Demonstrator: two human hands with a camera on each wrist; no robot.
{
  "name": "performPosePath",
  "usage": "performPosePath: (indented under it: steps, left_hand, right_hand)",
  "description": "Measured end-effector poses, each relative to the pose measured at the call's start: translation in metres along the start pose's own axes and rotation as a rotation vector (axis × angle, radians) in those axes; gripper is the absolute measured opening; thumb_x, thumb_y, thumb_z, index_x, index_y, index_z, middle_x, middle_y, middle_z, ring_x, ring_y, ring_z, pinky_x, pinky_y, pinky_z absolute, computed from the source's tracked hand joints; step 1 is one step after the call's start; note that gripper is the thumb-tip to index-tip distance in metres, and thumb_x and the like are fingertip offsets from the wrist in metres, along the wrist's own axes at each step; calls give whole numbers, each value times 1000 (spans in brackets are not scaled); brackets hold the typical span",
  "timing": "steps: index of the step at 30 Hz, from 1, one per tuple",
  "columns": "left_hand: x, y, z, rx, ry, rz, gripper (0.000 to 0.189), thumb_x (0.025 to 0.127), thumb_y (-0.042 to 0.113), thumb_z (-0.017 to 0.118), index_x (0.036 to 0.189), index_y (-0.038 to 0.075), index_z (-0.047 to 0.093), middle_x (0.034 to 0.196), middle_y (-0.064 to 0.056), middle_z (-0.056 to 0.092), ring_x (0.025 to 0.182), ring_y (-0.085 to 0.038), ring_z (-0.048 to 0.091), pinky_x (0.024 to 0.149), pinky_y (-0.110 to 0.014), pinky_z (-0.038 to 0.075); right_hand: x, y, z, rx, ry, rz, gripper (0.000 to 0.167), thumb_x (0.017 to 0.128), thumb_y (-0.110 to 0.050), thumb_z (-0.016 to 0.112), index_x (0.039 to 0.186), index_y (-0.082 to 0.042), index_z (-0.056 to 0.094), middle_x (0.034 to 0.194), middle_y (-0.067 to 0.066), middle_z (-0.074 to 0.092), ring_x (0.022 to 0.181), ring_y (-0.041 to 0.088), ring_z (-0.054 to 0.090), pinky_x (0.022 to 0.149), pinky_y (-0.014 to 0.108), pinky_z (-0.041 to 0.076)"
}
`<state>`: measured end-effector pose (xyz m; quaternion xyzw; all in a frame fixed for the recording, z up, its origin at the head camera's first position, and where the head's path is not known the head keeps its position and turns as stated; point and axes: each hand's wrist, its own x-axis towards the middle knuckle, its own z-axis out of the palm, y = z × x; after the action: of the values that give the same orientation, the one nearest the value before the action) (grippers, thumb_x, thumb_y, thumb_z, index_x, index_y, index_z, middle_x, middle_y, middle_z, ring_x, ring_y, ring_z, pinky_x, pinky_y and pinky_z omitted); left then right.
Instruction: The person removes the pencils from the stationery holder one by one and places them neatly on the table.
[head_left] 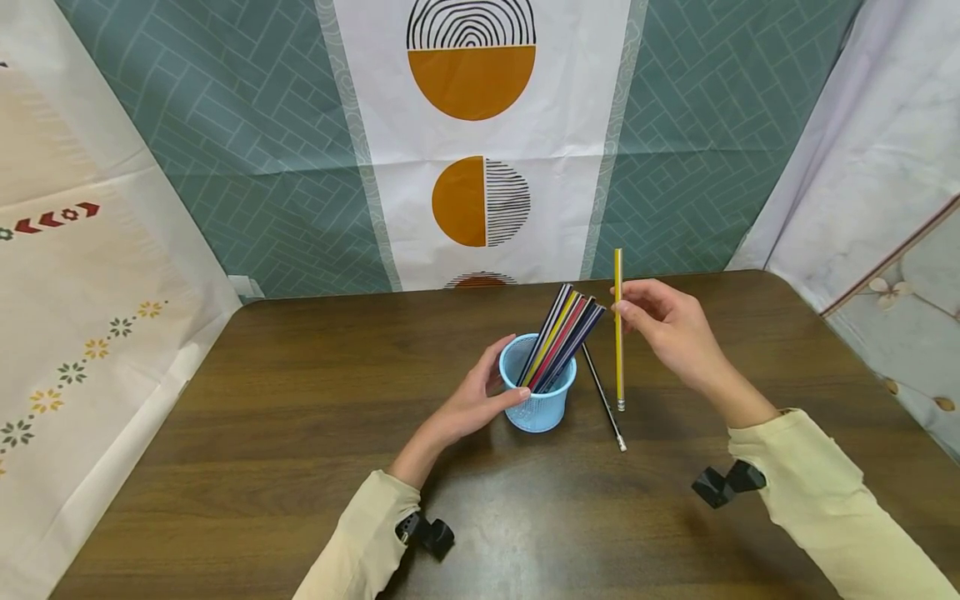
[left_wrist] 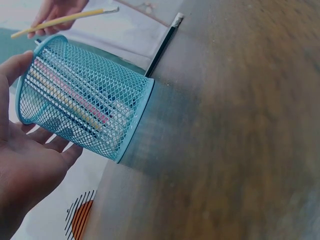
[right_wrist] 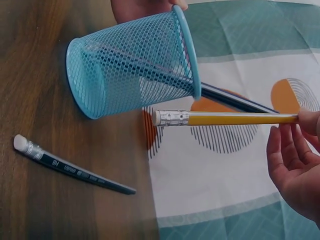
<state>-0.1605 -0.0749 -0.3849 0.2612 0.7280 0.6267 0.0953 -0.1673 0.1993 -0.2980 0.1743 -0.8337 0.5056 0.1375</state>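
Note:
A light blue mesh pencil cup (head_left: 538, 414) stands upright on the table with several pencils (head_left: 561, 340) inside, leaning to the right. My left hand (head_left: 468, 404) holds the cup from the left, thumb at the near rim and fingers around the far side. Just right of the cup, my right hand (head_left: 671, 325) pinches a yellow pencil (head_left: 619, 354) near its upper half. That pencil hangs upright, its eraser end down, as the right wrist view (right_wrist: 225, 118) also confirms. On the table between cup and yellow pencil lies a black pencil (head_left: 604, 400) with a white eraser.
The brown wooden table (head_left: 315, 467) reaches back to a hanging cloth (head_left: 285, 125) with a teal and white pattern. Patterned cloths (head_left: 97, 333) also hang at the left and right sides. Each sleeve carries a small black wrist camera (head_left: 426, 535).

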Motion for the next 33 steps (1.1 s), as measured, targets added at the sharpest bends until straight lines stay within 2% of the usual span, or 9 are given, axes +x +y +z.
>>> performPosePath:
  steps: [5, 11, 18, 22, 25, 29, 33]
  left_hand:
    - [0, 2, 0, -4, 5, -6, 72, 92, 2, 62, 151, 2, 20, 146, -21, 34, 134, -34, 37, 109, -46, 31]
    - [1, 1, 0, -6, 7, -3, 72, 92, 0, 62, 151, 3, 21, 145, -21, 35, 133, -34, 38, 109, -45, 31]
    - [1, 1, 0, 2, 7, 1, 74, 91, 2, 64, 151, 5, 21, 146, -19, 35, 134, -32, 38, 108, -45, 32]
    - [1, 1, 0, 1, 3, 1, 74, 91, 2, 64, 151, 5, 21, 146, -20, 35, 134, -32, 37, 109, -45, 31]
    - [1, 1, 0, -5, 1, 6, 74, 91, 1, 64, 151, 3, 20, 146, -21, 35, 134, -33, 37, 108, -45, 32]
    - [0, 0, 0, -11, 3, 14, 73, 91, 1, 63, 150, 2, 20, 145, -21, 36, 133, -34, 38, 108, -46, 32]
    - [0, -1, 0, -17, 3, 18, 73, 91, 1, 63, 150, 2, 20, 145, -21, 35, 133, -33, 38, 109, -45, 31]
  right_hand:
    - [3, 8, 0, 2, 6, 29, 22, 94, -6, 62, 114, 4, 63, 92, 0, 64, 75, 9, 61, 69, 16, 51]
    - [5, 14, 0, -27, 10, 59, 23, 95, -10, 62, 113, 4, 63, 94, 9, 64, 76, 16, 61, 67, 17, 51]
    - [7, 23, 4, -32, 6, 59, 21, 94, -7, 64, 110, 5, 64, 87, 3, 64, 72, 20, 59, 63, 18, 48]
    - [7, 27, 6, 3, -13, 80, 22, 92, -3, 64, 112, 8, 64, 86, -2, 64, 72, 13, 59, 65, 19, 51]
    - [7, 30, 7, 20, -19, 113, 25, 92, -3, 64, 114, 10, 64, 90, 3, 66, 75, 7, 59, 68, 20, 53]
    - [8, 34, 9, 7, -20, 141, 27, 92, -5, 65, 115, 11, 63, 93, 12, 67, 75, 5, 59, 67, 20, 53]
    - [10, 39, 10, -7, -34, 166, 30, 93, -6, 64, 116, 12, 62, 92, 12, 66, 72, 7, 58, 64, 21, 53]
